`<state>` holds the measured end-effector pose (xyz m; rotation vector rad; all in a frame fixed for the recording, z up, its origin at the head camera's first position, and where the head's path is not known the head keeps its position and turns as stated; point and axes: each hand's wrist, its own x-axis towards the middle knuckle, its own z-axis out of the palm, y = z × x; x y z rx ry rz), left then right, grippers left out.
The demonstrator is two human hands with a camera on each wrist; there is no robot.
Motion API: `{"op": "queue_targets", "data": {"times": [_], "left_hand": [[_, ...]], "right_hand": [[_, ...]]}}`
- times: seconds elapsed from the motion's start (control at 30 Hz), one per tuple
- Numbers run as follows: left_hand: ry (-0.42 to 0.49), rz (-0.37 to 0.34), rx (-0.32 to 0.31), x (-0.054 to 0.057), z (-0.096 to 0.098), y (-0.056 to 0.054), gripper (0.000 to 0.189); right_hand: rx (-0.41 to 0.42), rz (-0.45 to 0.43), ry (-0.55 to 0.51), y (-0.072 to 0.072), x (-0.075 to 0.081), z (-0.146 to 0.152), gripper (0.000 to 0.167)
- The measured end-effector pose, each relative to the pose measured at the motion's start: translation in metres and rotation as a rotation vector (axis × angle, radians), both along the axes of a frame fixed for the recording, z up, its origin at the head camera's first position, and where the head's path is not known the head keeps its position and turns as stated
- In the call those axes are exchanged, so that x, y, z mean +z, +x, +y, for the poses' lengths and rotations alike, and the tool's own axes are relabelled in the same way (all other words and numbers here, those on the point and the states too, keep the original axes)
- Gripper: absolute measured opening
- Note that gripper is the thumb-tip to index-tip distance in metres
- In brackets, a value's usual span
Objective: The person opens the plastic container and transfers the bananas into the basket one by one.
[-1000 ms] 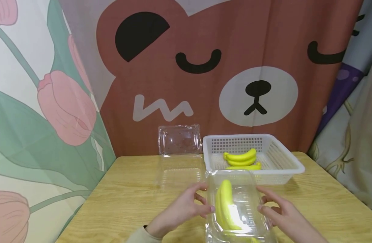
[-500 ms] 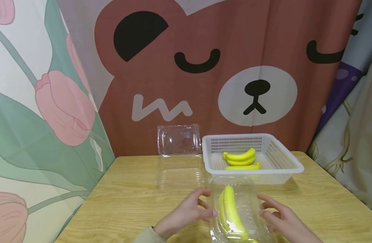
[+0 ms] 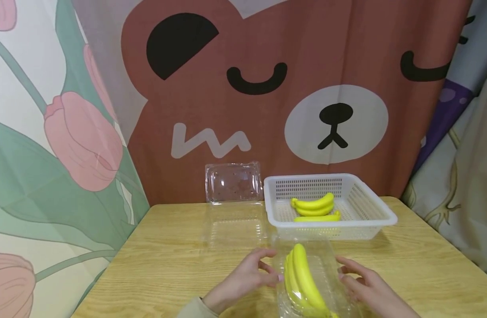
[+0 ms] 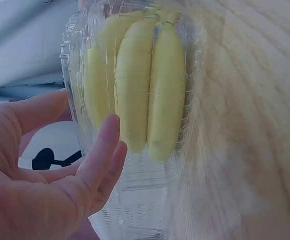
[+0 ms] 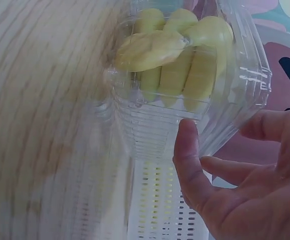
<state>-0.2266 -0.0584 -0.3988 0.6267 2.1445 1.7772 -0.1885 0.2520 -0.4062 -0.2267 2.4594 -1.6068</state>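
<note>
Left hand (image 3: 249, 276), right hand (image 3: 368, 285) reach in; fingers (image 4: 98, 155) spread wide; clear box (image 3: 327, 260), bananas (image 3: 303, 278) inside, between them

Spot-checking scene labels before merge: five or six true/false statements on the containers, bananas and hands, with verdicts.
1. The near clear container has bananas inside. True.
2. Every container's lid is shut. False: the lid of the far clear container stands raised.
3. The white basket holds more bananas. True.
4. The far clear container is full of bananas. False: none show in it.
5. The left hand and right hand are at opposite sides of the near clear container. True.
6. The right hand is inside the white basket. False: it is beside the near clear container.
</note>
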Motion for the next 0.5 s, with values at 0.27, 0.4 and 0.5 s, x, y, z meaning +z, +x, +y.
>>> {"op": "queue_targets", "data": {"times": [0.27,0.4,0.5], "left_hand": [[-0.015,0.014,0.011,-0.002,0.0,0.001,0.056],[-0.053,0.036,0.013,-0.002,0.0,0.001,0.057],[-0.082,0.061,0.02,-0.002,0.0,0.0,0.056]], "right_hand": [[-0.158,0.56,0.544,0.015,0.004,-0.024,0.052],[-0.119,0.881,0.624,0.027,-0.003,-0.044,0.058],[-0.045,0.969,0.67,0.032,-0.012,-0.056,0.066]]}}
